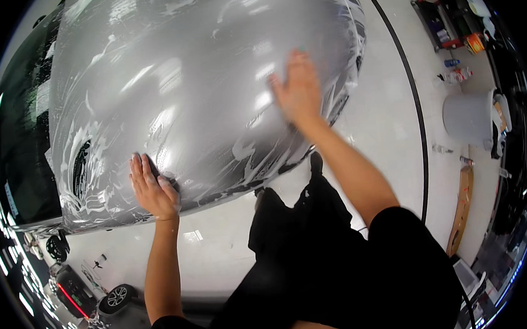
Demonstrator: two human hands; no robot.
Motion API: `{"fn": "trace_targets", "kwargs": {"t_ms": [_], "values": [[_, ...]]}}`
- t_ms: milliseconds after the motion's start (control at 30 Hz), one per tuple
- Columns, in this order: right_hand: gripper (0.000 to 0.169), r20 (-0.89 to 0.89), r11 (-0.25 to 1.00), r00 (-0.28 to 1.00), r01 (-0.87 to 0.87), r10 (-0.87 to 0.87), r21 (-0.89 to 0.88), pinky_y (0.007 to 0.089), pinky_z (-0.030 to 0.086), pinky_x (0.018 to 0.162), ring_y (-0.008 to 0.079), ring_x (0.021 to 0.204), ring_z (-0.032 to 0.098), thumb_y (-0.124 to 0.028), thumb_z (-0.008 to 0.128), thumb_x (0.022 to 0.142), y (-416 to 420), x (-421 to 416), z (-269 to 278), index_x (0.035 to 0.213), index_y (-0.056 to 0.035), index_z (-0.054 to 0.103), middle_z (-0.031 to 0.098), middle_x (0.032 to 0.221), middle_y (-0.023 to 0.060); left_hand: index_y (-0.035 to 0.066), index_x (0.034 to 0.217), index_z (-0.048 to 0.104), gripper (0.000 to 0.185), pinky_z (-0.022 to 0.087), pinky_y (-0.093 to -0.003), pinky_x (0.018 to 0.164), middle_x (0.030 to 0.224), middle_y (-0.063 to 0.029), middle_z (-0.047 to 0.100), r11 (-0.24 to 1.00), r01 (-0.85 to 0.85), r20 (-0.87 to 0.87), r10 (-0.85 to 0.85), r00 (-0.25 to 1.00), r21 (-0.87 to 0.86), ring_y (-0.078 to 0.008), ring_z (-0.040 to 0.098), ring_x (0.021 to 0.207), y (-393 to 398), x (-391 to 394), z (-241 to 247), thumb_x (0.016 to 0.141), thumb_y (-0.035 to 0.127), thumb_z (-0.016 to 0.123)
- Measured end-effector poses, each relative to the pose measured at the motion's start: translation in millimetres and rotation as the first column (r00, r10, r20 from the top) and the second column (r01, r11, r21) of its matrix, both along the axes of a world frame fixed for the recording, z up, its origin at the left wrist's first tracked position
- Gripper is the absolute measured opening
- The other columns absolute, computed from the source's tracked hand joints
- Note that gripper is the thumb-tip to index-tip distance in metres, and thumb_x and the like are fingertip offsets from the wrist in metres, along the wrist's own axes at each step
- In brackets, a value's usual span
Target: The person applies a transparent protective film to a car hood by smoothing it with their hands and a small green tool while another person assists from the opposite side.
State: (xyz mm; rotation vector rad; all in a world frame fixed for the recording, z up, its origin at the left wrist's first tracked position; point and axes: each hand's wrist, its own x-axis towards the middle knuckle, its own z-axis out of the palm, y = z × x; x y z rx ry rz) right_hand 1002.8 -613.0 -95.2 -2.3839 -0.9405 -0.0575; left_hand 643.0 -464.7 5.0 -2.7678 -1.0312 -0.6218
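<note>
A clear, wet protective film (224, 99) lies over the silver-grey hood of a car, with wrinkles and white streaks of liquid near its edges. Flat against it near the side edge is my left hand (154, 188), wet and with its fingers extended. My right hand (299, 89), blurred, is spread over the film closer to the car's front, thumb apart from the fingers. Neither hand holds anything. Loose film bunches along the front edge (352, 66). Around a dark vent-like opening (81, 167) the film is creased.
The windshield (25, 132) is at the left. A black line (409, 81) crosses the pale floor at right. Beyond it stand a grey bin (469, 118), bottles (457, 75), a red-framed cart (439, 17) and a long cardboard box (460, 212). Another car (119, 317) is at lower left.
</note>
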Motion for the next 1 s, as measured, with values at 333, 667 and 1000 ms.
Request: {"fn": "trace_targets", "kwargs": {"t_ms": [333, 667, 1000], "values": [[0.085, 0.034, 0.861, 0.87, -0.492, 0.492, 0.125, 0.05, 0.03, 0.127, 0.0369, 0.15, 0.042, -0.046, 0.071, 0.09, 36.4, -245.6, 64.1, 0.154, 0.0037, 0.044, 0.048, 0.157, 0.0227, 0.0, 0.151, 0.053, 0.058, 0.034, -0.0525, 0.121, 0.158, -0.0253, 0.049, 0.801, 0.473, 0.199, -0.43, 0.881, -0.367, -0.0402, 0.048, 0.146, 56.6, -91.6, 16.6, 0.113, 0.041, 0.036], [0.077, 0.042, 0.972, 0.982, 0.173, -0.182, 0.161, 0.0523, 0.027, 0.126, 0.043, 0.151, 0.036, -0.043, 0.058, 0.101, 32.5, -213.4, 42.6, 0.157, 0.0058, 0.038, 0.045, 0.157, 0.0293, -0.007, 0.154, 0.046, 0.057, 0.032, -0.051, 0.124, 0.161, -0.0286, 0.043, 0.924, 0.331, -0.141, -0.359, 0.922, -0.191, -0.0452, 0.043, 0.149, 169.6, -210.4, 38.8, 0.109, 0.026, 0.035], [0.085, -0.114, 0.918, 0.973, 0.226, -0.199, 0.327, 0.0532, 0.025, 0.128, 0.0389, 0.157, 0.029, -0.044, 0.059, 0.099, -4.4, -309.7, -5.9, 0.162, 0.0036, 0.029, 0.031, 0.169, 0.0226, -0.007, 0.161, 0.031, 0.065, 0.03, -0.0541, 0.125, 0.164, -0.0333, 0.034, 0.789, 0.606, -0.248, -0.61, 0.752, -0.103, -0.0516, 0.037, 0.15, 142.9, -188.1, 27.8, 0.11, 0.034, 0.035]]}}
